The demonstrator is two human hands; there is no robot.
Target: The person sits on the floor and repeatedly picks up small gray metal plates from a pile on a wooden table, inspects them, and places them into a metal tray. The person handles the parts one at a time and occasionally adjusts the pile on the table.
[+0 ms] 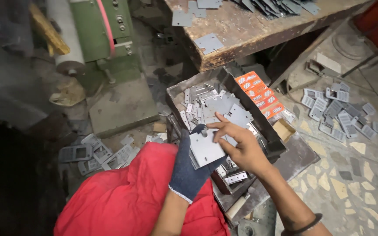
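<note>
- Head view, centre of the frame: the gloved left hand is clamped on a stack of flat grey metal plates.
- The bare right hand pinches the top plate, fingers closed on its upper edge.
- Just above, a dark box holds loose metal plates.
- Upper frame: a wooden tabletop carries more plates.

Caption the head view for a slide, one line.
Gloved left hand and bare right hand hold a flat metal plate over a box of plates.
</note>
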